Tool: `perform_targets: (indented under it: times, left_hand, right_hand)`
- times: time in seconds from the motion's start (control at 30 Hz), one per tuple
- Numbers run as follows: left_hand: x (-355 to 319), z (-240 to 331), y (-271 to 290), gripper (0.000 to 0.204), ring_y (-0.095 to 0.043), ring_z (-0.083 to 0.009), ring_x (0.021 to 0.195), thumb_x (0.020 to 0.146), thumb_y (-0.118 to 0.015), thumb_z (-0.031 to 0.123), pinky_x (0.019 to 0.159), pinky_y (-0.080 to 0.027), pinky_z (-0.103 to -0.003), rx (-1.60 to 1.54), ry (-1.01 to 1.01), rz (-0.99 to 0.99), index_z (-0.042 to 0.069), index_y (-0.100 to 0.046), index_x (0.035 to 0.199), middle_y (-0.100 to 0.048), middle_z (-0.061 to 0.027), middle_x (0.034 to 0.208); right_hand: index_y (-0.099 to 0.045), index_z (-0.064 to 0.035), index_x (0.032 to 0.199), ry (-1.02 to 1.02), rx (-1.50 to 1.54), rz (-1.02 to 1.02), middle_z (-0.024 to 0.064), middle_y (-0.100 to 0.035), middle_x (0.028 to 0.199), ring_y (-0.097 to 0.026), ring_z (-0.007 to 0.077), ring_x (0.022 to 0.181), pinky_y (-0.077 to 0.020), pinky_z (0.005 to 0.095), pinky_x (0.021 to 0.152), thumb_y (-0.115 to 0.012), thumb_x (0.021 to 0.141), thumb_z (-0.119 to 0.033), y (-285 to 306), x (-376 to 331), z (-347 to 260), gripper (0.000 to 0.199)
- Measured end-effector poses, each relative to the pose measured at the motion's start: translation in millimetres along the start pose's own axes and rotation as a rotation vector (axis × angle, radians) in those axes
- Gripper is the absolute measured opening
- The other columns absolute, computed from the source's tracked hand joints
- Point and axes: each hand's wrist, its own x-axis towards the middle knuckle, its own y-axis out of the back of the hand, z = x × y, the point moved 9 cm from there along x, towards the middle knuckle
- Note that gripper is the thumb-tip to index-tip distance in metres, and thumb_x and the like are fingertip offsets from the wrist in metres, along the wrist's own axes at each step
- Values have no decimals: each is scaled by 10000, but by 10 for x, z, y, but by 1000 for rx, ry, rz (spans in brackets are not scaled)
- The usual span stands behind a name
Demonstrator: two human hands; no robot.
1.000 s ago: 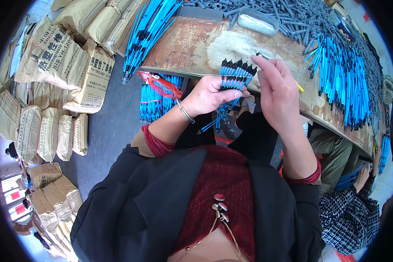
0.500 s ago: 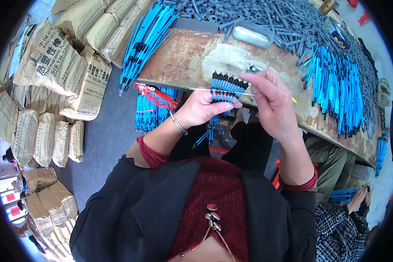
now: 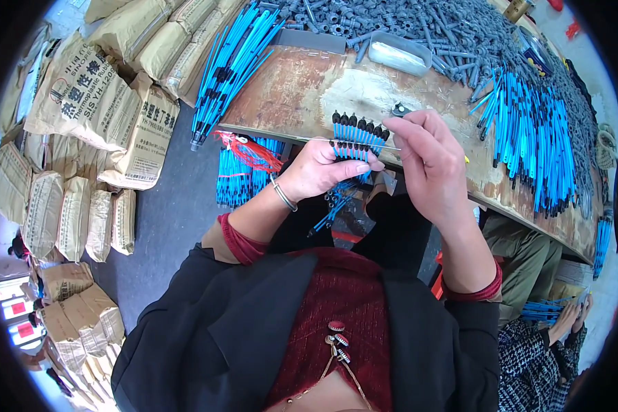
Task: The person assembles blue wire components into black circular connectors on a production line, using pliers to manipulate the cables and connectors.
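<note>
My left hand (image 3: 317, 170) is closed around a row of short blue sticks with black ends (image 3: 357, 130), held side by side over the near edge of the bench. Across the row runs a thin metal rod (image 3: 305, 139), its left part sticking out past my left fingers. Beside the row's right end, my right hand (image 3: 436, 161) has its thumb and fingers curled together near the rod's tip. Whatever lies between those fingertips is too small to make out. Behind the row, a small dark object (image 3: 399, 109) rests on the wooden bench (image 3: 281, 89).
Grey plastic fittings (image 3: 446, 34) are heaped along the far side, near a clear tray (image 3: 399, 55). Bundles of blue sticks lie left (image 3: 230, 72) and right (image 3: 532, 144). Red strings (image 3: 248, 151) hang at the edge. Paper sacks (image 3: 82, 103) stand left; a co-worker's hands (image 3: 571, 317) show lower right.
Both hands keep nearly the same pose on the row and rod. The whole view has shifted slightly. The co-worker's hands at lower right have moved a little.
</note>
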Motion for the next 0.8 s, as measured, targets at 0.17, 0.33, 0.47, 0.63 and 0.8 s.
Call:
perform_targets:
  times: [0.17,0.33,0.47,0.63,0.8]
  left_hand:
    - [10,10,6,162,-591,-102,873,842,-592,86,809,-461,-262,25,-12,1,19,-649,978,-660,-33,921]
    - [-5,47,-24,164,-594,-109,876,839,-589,74,811,-462,-263,-20,-12,-7,17,-649,980,-662,-41,923]
    - [-6,11,-39,165,-593,-116,891,836,-588,65,818,-462,-267,-76,35,-26,10,-647,981,-660,-47,925]
    - [-5,33,-51,170,-595,-123,895,835,-590,65,826,-462,-274,12,-11,-57,10,-646,986,-662,-56,933]
    - [0,18,-62,181,-598,-118,893,832,-597,72,836,-459,-268,8,-12,-79,14,-646,997,-664,-56,944]
  right_hand:
    - [-601,-1,970,61,-68,-37,118,-539,860,-557,234,770,-446,296,661,-594,716,68,-11,41,-141,263]
    - [-604,-11,972,-1,-13,-39,116,-535,880,-557,238,797,-450,297,668,-611,695,75,-13,25,-28,290]
    - [-607,-18,970,-42,93,-55,113,-533,882,-555,235,791,-455,301,662,-630,679,76,-20,36,15,307]
    - [-608,-15,962,27,5,-86,110,-525,872,-552,229,780,-457,306,664,-643,672,75,-45,65,-94,306]
    - [-602,-11,969,40,35,-125,105,-513,859,-546,229,778,-458,301,654,-650,660,73,-81,86,-33,324]
